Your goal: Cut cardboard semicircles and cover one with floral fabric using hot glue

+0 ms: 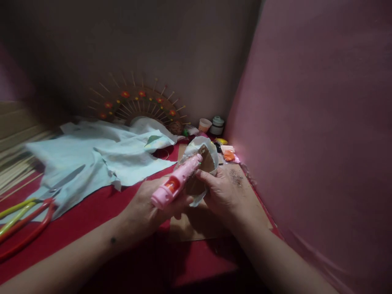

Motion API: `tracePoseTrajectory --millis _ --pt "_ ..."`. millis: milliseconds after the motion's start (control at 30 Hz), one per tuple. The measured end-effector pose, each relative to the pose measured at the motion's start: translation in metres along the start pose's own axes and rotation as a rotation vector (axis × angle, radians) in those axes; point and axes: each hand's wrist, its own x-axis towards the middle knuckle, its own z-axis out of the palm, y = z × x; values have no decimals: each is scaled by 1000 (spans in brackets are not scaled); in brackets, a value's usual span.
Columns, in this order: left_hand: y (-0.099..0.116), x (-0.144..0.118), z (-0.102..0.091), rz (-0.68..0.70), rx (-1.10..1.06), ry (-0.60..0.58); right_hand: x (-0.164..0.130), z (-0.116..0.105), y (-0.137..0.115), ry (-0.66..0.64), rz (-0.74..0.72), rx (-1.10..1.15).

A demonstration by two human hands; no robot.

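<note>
My left hand [162, 208] is wrapped round a pink glue gun [180, 177], with an orange part showing in an opening on its top. Its front end points away from me, over a brown, cardboard-like piece [207, 160]. Light blue cloth [199, 143] surrounds the edge of that piece. My right hand [222, 194] grips the piece from the right, its thumb lying on the near face. The underside and most of my left fingers are hidden.
A cardboard sheet [254, 196] lies below my hands on the red tabletop [128, 216]. To the left are a large light blue cloth [101, 155], red-and-yellow-handled scissors [45, 212] and thin sticks [15, 175]. Behind stand a flowered fan-shaped piece [134, 98], a cup [204, 125] and a jar [217, 125].
</note>
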Motion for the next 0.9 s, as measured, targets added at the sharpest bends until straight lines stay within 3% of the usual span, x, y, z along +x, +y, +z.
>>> tracePoseTrajectory --millis 333,533,733,900 --pt "7 -1 2 24 66 -16 0 -1 -2 -27 -8 -14" --pt "9 -2 -3 -66 -78 54 -5 2 -6 2 38 -46" --pt "6 -2 -1 -43 -33 -32 0 1 -1 11 17 34" --pt "11 -1 0 -26 -17 -10 5 -5 4 26 19 70"
